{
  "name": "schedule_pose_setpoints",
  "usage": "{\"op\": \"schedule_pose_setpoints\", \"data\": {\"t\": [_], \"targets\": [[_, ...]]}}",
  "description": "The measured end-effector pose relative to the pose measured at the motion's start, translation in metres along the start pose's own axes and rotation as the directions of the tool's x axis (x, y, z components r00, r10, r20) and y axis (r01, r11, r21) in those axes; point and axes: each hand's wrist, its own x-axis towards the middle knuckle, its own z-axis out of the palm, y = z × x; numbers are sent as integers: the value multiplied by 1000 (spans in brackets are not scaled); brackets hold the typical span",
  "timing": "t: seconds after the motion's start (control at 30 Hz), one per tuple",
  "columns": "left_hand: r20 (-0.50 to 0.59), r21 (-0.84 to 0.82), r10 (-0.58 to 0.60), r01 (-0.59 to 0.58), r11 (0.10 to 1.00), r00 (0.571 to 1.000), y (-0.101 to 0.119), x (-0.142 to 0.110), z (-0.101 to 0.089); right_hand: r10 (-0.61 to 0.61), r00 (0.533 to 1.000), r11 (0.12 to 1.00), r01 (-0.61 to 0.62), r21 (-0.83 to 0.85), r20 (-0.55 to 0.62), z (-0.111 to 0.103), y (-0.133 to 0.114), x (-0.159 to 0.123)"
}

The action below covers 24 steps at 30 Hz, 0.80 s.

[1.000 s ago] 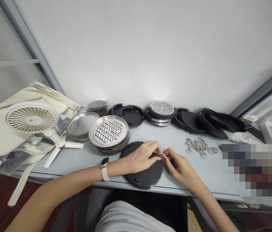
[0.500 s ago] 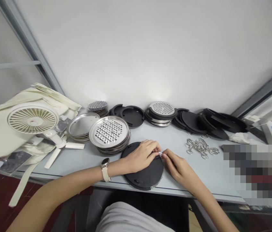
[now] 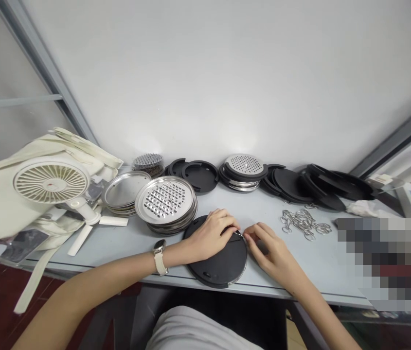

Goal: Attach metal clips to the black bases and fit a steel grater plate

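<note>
In front of me, near the table's front edge, lies a round black plastic disc (image 3: 216, 267) with a thin metal rim on its right side. My left hand (image 3: 214, 233), with a watch on the wrist, rests across the disc. Its thumb and fingers pinch a small shiny bent-wire hook (image 3: 239, 233) at the disc's upper right edge. At the same edge, my right hand (image 3: 269, 248) has thumb and forefinger closed on the hook's other end. Between the fingers, part of the hook is hidden.
Left of the disc stands a stack of round metal grater plates (image 3: 167, 199). Plain metal plates (image 3: 125, 189) are beside it. Black plastic rings and discs (image 3: 293, 183) line the wall. A pile of wire hooks (image 3: 304, 222) lies right. A white fan (image 3: 52, 183) rests on a cream bag.
The wire hook now sits lower and closer to the disc's edge, more tilted. Both hands have shifted only slightly, staying at the same spot.
</note>
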Motion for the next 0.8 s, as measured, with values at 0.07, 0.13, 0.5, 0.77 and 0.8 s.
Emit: {"op": "schedule_pose_setpoints", "data": {"t": [0.07, 0.13, 0.5, 0.77, 0.8], "targets": [[-4, 5, -2, 2, 1000, 1000, 0, 0, 0, -15, 1000, 1000, 15, 24, -15, -1, -1, 0], [4, -5, -2, 2, 1000, 1000, 0, 0, 0, -25, 1000, 998, 26, 50, -9, 0, -1, 0], [5, -94, 10, -10, 995, 1000, 2, -1, -3, -7, 1000, 994, 5, 107, 15, 3, 8, -2], [23, 12, 4, -4, 1000, 1000, 1, -1, -3, 20, 998, 988, -28, 150, 52, 1, 5, -1], [26, 15, 6, -6, 1000, 1000, 2, -1, -3, 26, 998, 989, -33, 147, 51, 1, 5, -2]]}}
